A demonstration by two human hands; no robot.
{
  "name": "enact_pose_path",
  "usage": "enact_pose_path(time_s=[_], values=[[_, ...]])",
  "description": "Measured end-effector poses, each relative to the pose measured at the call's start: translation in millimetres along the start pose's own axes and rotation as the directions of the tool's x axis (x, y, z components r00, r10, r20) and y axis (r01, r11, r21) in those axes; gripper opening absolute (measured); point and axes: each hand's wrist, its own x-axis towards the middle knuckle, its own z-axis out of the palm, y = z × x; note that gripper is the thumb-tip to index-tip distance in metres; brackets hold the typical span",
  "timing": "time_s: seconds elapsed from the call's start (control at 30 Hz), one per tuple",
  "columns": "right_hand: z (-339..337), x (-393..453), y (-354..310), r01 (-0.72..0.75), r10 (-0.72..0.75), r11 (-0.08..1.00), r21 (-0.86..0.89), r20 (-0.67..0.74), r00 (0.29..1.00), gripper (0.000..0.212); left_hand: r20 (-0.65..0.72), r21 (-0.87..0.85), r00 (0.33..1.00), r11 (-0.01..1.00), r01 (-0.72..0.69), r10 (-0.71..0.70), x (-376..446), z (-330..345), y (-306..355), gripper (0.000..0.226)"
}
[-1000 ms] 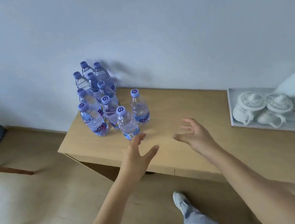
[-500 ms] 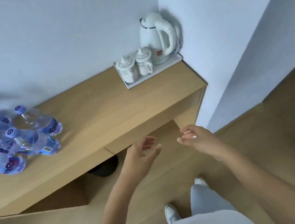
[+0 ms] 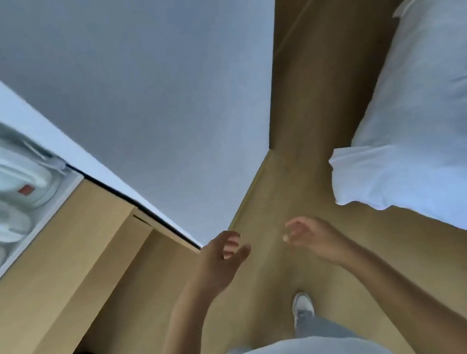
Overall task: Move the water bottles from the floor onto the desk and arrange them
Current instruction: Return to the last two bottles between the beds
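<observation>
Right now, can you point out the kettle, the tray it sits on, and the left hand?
kettle point(image 3: 5, 179): head view, on its white body near the red mark.
tray point(image 3: 30, 237): head view, on its bare front rim.
left hand point(image 3: 220, 260): head view, on the back of the hand.

Left hand point(image 3: 220, 260) and right hand point(image 3: 307, 237) hover empty.

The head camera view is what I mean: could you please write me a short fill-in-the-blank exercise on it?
1. The white kettle stands on a ___ at the desk's end.
2. Both hands, left hand and right hand, hold ___.
3. The number of water bottles in view is ___.

Missing words: tray; nothing; zero.
</observation>
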Motion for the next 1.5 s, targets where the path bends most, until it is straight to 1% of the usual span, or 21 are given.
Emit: enact_pose_path(time_s=[0.1,0.27,0.37,0.47,0.53,0.63,0.77,0.87,0.97,1.07,1.2,1.37,1.5], values=[[-59.8,14.8,19.0,-0.034,0.037,0.999,0.036,-0.076,0.996,0.03,0.025,0.016,0.999,0.999,-0.044,0.043,46.1,33.1,48.0,0.028],[-131.2,45.2,35.5,-0.087,0.103,0.991,0.1,-0.169,0.98,0.037,0.136,0.063,0.989,0.995,-0.075,0.066,118.2,62.5,103.1,0.027],[-165.2,74.2,34.1,-0.114,0.139,0.985,0.132,-0.198,0.97,0.037,0.139,0.078,0.988,0.994,-0.073,0.062,165.3,69.4,127.8,0.024],[-202.6,112.3,23.4,-0.146,0.176,0.978,0.149,-0.216,0.96,0.039,0.163,0.076,0.986,0.996,-0.053,0.04,218.5,71.1,155.6,0.026],[-229.5,142.9,14.3,-0.155,0.191,0.974,0.164,-0.23,0.954,0.04,0.188,0.12,0.981,0.991,-0.067,0.044,259.8,69.0,177.4,0.028],[-272.7,193.8,-5.6,-0.162,0.216,0.963,0.217,-0.254,0.943,0.039,0.23,0.194,0.97,0.973,-0.128,0.082,326.4,60.5,215.8,0.027],[-331.9,254.5,-37.5,-0.154,0.246,0.946,0.284,-0.324,0.914,0.041,0.29,0.279,0.946,0.933,-0.229,0.145,412.7,42.3,280.2,0.03],[-375.9,293.0,-53.4,-0.14,0.233,0.953,0.267,-0.36,0.903,0.043,0.291,0.281,0.939,0.922,-0.267,0.183,467.3,35.1,327.8,0.033],[-414.9,329.4,-63.4,-0.145,0.257,0.942,0.304,-0.368,0.894,0.046,0.307,0.263,0.93,0.921,-0.289,0.204,512.9,37.5,366.7,0.037],[-452.7,368.4,-68.5,-0.157,0.272,0.934,0.32,-0.356,0.894,0.049,0.34,0.245,0.923,0.931,-0.27,0.178,557.7,49.0,402.9,0.037],[-514.1,432.7,-73.5,-0.15,0.276,0.924,0.352,-0.341,0.899,0.046,0.374,0.234,0.916,0.94,-0.247,0.147,630.2,67.5,456.3,0.037],[-626.6,521.1,-86.6,-0.15,0.274,0.92,0.362,-0.323,0.906,0.047,0.362,0.242,0.92,0.937,-0.251,0.152,733.0,86.2,555.1,0.04],[-720.2,578.5,-107.9,-0.108,0.225,0.943,0.313,-0.366,0.903,0.048,0.368,0.231,0.91,0.929,-0.288,0.191,808.9,98.8,637.7,0.036]])
